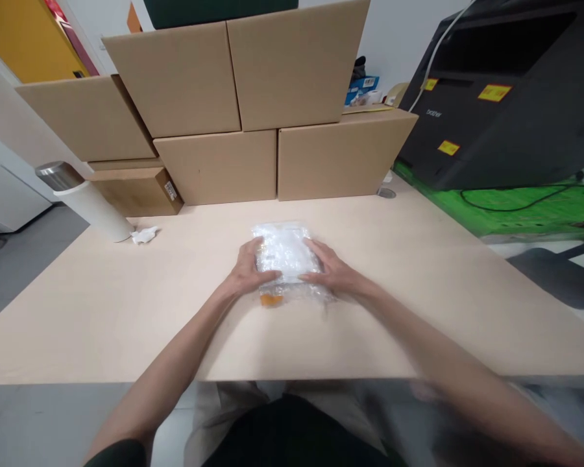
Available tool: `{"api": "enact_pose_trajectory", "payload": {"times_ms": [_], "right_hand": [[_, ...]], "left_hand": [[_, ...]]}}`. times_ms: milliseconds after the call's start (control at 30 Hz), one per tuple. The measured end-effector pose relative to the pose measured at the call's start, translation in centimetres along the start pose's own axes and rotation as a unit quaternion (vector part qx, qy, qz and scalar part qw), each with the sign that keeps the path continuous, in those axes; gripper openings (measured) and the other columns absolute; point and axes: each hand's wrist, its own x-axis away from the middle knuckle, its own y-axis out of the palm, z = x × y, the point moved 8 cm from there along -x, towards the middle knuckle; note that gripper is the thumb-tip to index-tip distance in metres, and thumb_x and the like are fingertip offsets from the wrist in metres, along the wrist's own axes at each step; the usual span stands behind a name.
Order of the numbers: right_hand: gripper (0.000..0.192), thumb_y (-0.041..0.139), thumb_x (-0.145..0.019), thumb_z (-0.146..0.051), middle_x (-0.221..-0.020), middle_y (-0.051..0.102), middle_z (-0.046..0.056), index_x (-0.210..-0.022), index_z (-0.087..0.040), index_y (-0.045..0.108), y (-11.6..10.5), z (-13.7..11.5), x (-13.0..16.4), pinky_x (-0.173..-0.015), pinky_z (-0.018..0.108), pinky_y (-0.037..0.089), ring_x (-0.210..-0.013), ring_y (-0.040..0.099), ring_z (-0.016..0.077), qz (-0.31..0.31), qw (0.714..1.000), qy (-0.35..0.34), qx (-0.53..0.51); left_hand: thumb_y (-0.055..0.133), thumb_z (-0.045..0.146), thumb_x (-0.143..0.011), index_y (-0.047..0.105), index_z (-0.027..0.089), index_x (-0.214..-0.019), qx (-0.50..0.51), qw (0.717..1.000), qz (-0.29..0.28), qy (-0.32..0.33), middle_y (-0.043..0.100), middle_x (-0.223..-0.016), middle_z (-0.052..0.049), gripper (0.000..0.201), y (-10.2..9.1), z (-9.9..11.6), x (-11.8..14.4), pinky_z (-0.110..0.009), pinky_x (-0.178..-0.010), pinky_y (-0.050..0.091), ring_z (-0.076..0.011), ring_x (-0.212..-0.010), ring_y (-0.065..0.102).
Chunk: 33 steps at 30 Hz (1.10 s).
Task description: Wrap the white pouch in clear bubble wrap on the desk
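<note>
From the head view we see a clear, crinkly plastic packet with white contents and a small orange patch at its near edge (286, 256) lying flat near the middle of the pale wooden table (102, 324). Our left hand (247, 269) presses against the packet's left side and our right hand (333, 269) against its right — fingers curled over the edges, both hands clasping it rather than lying open beside it. We judge the packet light and soft; the film looks slippery and likely to crumple, so the two long sides, where the hands now sit, seem the surest hold.

Behind it stands a wall of plain brown cardboard boxes (233, 97). To the left, well apart, a white cylindrical flask with a steel cap (90, 204) stands by a crumpled white tissue (145, 235). On the right is a black printer-like machine (506, 104) over a green mat (516, 211).
</note>
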Motion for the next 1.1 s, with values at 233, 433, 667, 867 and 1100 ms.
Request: {"api": "enact_pose_trajectory", "payload": {"times_ms": [233, 433, 667, 867, 1100], "right_hand": [[0.108, 0.068, -0.075, -0.068, -0.167, 0.01, 0.01, -0.16, -0.027, 0.016, -0.3, 0.8, 0.1, -0.121, 0.054, 0.019, -0.152, 0.009, 0.0354, -0.078, 0.997, 0.01, -0.017], [0.101, 0.06, -0.079, -0.072, -0.165, 0.018, 0.01, -0.159, -0.03, 0.014, 0.2, 1.2, -0.2, -0.12, 0.06, 0.016, -0.152, 0.011, 0.0393, -0.05, 0.997, -0.027, 0.056], [0.096, 0.054, -0.082, -0.068, -0.164, 0.02, 0.011, -0.159, -0.028, 0.013, 0.7, 1.4, -0.2, -0.118, 0.061, 0.02, -0.15, 0.016, 0.0391, -0.035, 0.994, -0.014, 0.106], [0.1, 0.058, -0.077, -0.065, -0.164, 0.022, 0.013, -0.159, -0.023, 0.019, 0.8, 1.2, -0.5, -0.118, 0.062, 0.019, -0.15, 0.018, 0.0401, -0.02, 0.996, -0.006, 0.085], [0.098, 0.065, -0.076, -0.065, -0.162, 0.026, 0.011, -0.157, -0.025, 0.027, 0.5, 0.9, 0.2, -0.119, 0.056, 0.022, -0.149, 0.02, 0.0376, 0.029, 0.999, -0.036, -0.022]], "left_hand": [[0.076, 0.07, -0.062, 0.01, 0.031, -0.159, -0.266, 0.951, -0.154, 0.011, -0.016, -0.165, -0.015, 0.124, 0.3, -1.0, 0.2, -0.066, -0.117, 0.006, -0.0456, -0.15, -0.01], [0.072, 0.071, -0.065, 0.012, 0.028, -0.158, -0.31, 0.936, -0.151, 0.068, -0.008, -0.167, -0.011, 0.119, 0.8, -0.9, 0.0, -0.061, -0.12, -0.002, -0.0401, -0.151, -0.01], [0.072, 0.069, -0.066, 0.013, 0.022, -0.158, -0.31, 0.934, -0.172, 0.038, 0.0, -0.167, -0.013, 0.119, 1.0, -0.9, -0.1, -0.058, -0.121, -0.004, -0.0381, -0.152, -0.007], [0.072, 0.066, -0.067, 0.014, 0.024, -0.158, -0.297, 0.942, -0.156, 0.024, -0.002, -0.167, -0.014, 0.116, 1.0, -0.9, 0.1, -0.058, -0.121, -0.002, -0.0379, -0.153, -0.005], [0.068, 0.061, -0.076, -0.006, 0.022, -0.159, -0.205, 0.97, -0.133, 0.015, 0.013, -0.165, -0.019, 0.118, 0.6, -0.3, 1.8, -0.063, -0.118, -0.002, -0.0391, -0.152, 0.004]]}}
